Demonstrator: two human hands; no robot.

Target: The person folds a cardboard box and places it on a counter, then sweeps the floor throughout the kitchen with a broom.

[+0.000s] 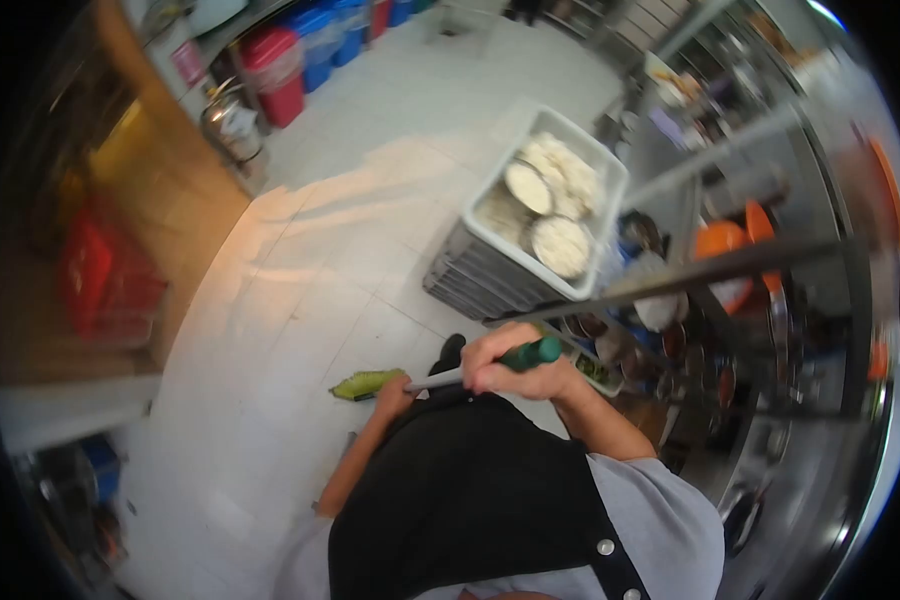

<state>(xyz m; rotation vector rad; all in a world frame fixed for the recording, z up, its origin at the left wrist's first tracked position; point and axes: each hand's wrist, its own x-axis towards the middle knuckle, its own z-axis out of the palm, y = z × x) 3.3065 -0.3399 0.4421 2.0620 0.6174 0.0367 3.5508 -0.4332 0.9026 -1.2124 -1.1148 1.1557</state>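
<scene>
A long-handled broom or floor brush runs slantwise in front of my apron, with a white shaft and a dark green grip end. My right hand is wrapped round the upper part, just below the green tip. Lower down, my left hand is closed round the shaft. Beyond it shows the yellow-green head, low over the pale tiled floor; its exact kind is unclear from above.
Ahead stands a white tub of pale food and round containers on a stacked grey crate. Metal shelving with bowls lines my right. A wooden counter is on the left, with a fire extinguisher and bins beyond.
</scene>
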